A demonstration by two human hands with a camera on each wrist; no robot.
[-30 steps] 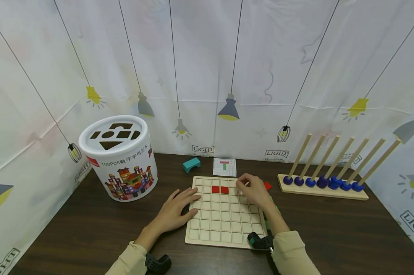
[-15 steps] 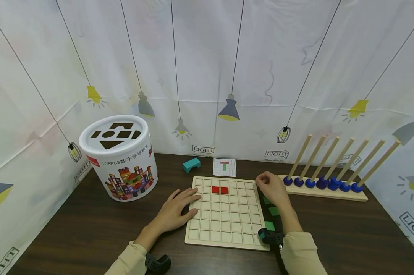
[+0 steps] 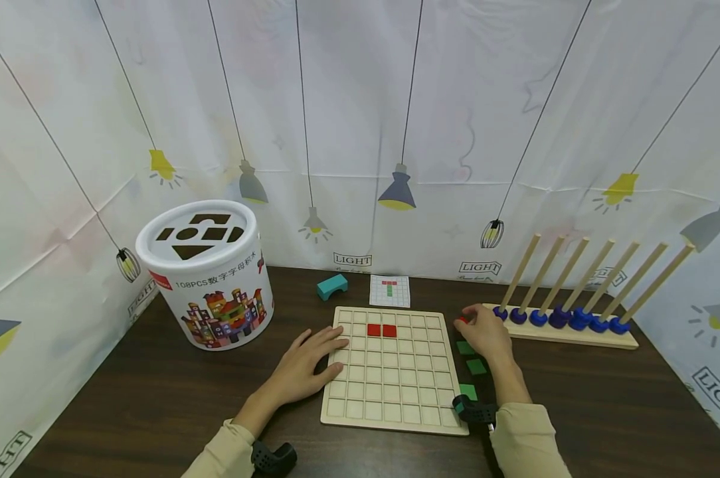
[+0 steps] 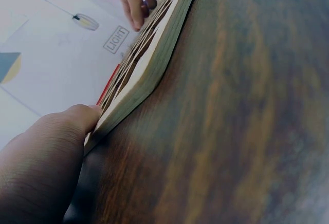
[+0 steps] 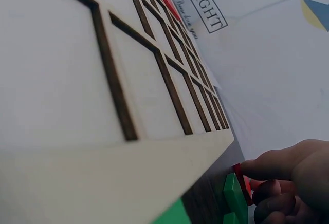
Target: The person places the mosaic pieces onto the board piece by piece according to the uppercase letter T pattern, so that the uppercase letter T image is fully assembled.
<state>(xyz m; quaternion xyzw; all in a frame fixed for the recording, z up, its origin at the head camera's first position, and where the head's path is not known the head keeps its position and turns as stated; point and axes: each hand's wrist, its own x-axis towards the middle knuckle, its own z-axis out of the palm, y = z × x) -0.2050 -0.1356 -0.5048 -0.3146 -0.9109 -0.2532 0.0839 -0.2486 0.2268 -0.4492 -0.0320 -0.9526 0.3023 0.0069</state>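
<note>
A pale wooden grid board (image 3: 399, 395) lies on the dark table, two red square tiles (image 3: 374, 330) side by side in its second row from the back. My left hand (image 3: 308, 365) rests on the board's left edge, fingers spread; the left wrist view shows its thumb (image 4: 82, 117) at the rim. Just right of the board's far corner, my right hand (image 3: 487, 333) pinches another red tile (image 3: 463, 319), which stands tilted at the fingertips in the right wrist view. Several green tiles (image 3: 476, 366) lie along the board's right side, one close by the red tile.
Behind the board lies a white card (image 3: 400, 299) printed with a red and green T. A teal arch block (image 3: 333, 285) sits to its left. A white block bucket (image 3: 204, 299) stands at the left. A peg rack (image 3: 599, 337) with blue beads is close beyond the right hand.
My right hand has moved right, from over the board to the red tile beside it, and now holds that tile. The left hand has stayed at the board's edge.
</note>
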